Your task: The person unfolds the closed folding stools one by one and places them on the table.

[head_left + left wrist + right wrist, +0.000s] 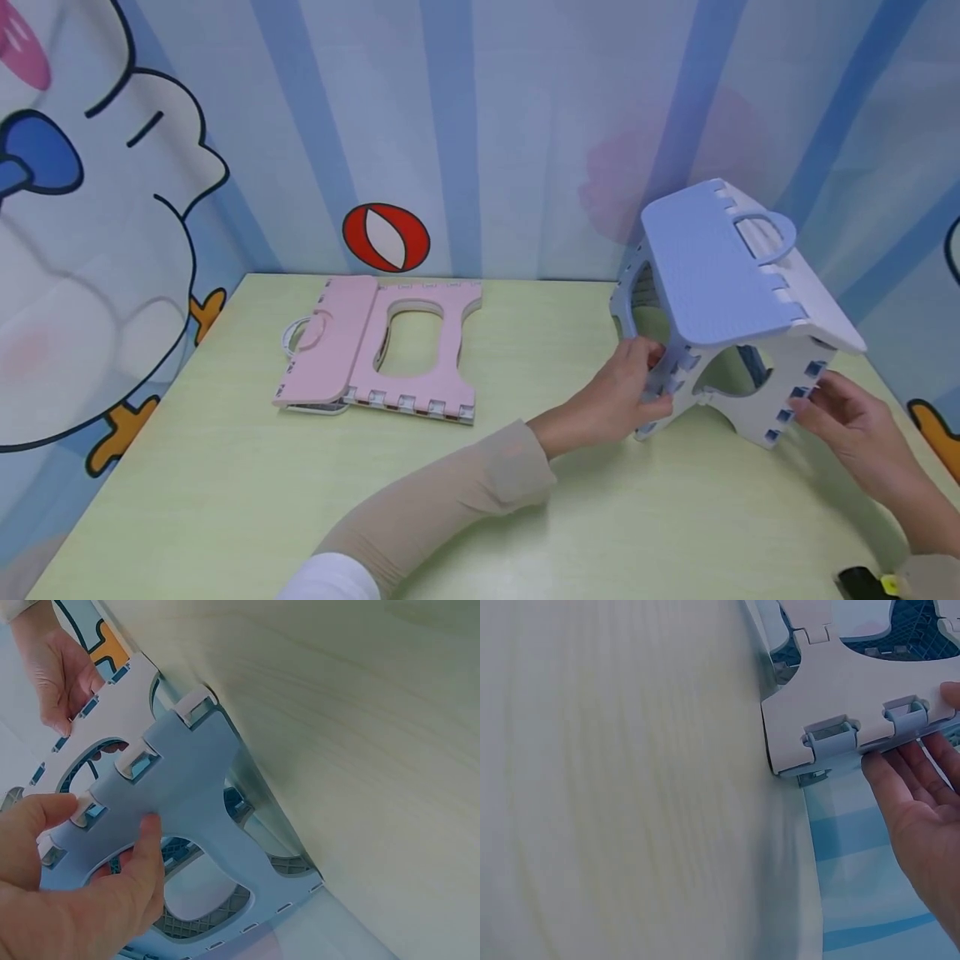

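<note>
A blue and white folding stool (716, 271) stands at the right of the table, its two top halves sloping like a low roof and a loop handle at the ridge. My left hand (611, 396) grips its blue left side panel (191, 776); in the left wrist view the thumb lies at the hinged edge and some fingers reach behind through the cutout. With thumb and fingers, my right hand (862, 429) holds the right hinged edge of the white end panel (844, 697). A pink folding stool (412, 342) lies folded flat left of centre.
The pale green table (247, 492) backs onto a striped cartoon curtain (517, 142). A black object with a yellow tab (862, 581) shows by the right sleeve at the lower right. The blue and white stool stands near the table's right edge.
</note>
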`<state>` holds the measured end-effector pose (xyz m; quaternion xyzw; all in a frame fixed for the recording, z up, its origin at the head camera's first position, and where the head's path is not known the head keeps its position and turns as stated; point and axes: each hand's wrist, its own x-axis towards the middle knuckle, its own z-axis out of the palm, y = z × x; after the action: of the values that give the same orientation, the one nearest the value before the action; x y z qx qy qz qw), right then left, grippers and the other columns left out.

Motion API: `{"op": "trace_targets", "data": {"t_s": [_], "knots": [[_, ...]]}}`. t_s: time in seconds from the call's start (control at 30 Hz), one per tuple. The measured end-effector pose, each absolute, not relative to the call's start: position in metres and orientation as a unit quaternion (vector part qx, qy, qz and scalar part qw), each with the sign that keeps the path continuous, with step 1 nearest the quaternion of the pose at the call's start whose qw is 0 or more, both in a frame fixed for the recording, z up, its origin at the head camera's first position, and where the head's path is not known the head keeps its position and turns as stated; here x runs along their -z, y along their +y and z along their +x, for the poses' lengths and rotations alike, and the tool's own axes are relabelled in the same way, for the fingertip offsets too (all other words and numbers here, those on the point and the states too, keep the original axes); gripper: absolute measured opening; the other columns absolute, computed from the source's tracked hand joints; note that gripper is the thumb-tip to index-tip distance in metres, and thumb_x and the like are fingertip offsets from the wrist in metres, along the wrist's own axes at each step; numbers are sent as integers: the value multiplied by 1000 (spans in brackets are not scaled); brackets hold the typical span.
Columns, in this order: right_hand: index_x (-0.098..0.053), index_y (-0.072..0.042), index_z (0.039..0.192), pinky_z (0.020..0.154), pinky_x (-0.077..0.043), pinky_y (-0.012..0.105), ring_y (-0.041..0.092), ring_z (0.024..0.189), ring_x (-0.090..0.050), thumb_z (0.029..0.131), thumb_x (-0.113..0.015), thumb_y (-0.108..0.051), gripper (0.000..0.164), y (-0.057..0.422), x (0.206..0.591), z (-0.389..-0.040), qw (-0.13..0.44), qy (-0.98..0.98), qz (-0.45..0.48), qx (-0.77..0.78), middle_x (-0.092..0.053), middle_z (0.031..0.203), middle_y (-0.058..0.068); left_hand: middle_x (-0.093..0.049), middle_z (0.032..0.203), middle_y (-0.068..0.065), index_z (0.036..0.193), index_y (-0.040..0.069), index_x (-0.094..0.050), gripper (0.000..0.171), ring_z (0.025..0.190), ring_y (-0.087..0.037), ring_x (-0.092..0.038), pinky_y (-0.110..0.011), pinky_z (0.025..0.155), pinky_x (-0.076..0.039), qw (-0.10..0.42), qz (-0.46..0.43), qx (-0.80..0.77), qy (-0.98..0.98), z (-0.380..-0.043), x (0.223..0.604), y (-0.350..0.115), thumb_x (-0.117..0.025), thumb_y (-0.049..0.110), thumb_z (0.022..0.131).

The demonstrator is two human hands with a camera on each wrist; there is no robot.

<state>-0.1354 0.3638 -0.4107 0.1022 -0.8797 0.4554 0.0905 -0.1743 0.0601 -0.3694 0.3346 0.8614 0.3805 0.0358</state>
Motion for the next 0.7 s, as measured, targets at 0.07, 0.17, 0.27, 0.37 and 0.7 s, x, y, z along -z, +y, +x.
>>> {"op": "trace_targets", "data": {"t_s": [0.07,0.17,0.27,0.37,0.7], "knots": [[-38,-11,140,72,-45,7,-13,99,-48,93,-54,-11,50,364,410,-135,88,-885,93,-447,-46,116,-22,-40,118,-2,127,5,-35,46,104,-5,-41,-10,83,-36,40,332,-382,861,-174,368,59,-56,23,90],[-40,-10,138,72,-44,6,-16,98,-46,92,-56,-17,49,365,408,-136,79,-894,75,-435,-45,117,-23,-40,119,0,130,8,-33,51,107,-5,-41,-10,86,-36,47,325,-387,862,-175,363,56,-59,21,89],[-40,-10,139,71,-42,4,-16,98,-45,92,-57,-24,52,369,405,-137,66,-908,55,-409,-48,121,-15,-40,119,0,132,9,-31,54,109,-8,-42,-12,88,-36,39,321,-396,859,-177,358,51,-61,15,88],[-35,-15,142,70,-41,4,-5,109,-46,91,-57,-31,58,373,402,-136,44,-921,34,-385,-46,133,4,-41,120,0,133,9,-32,50,111,-9,-42,-14,90,-36,25,317,-409,855,-180,353,47,-55,10,89],[-28,-8,144,77,-46,10,-10,108,-44,99,-40,-10,47,383,390,-134,69,-871,114,-473,-41,128,-10,-55,113,5,118,13,-49,24,105,-8,-50,-16,82,-42,-75,281,-499,816,-190,335,42,-48,19,94]]}}
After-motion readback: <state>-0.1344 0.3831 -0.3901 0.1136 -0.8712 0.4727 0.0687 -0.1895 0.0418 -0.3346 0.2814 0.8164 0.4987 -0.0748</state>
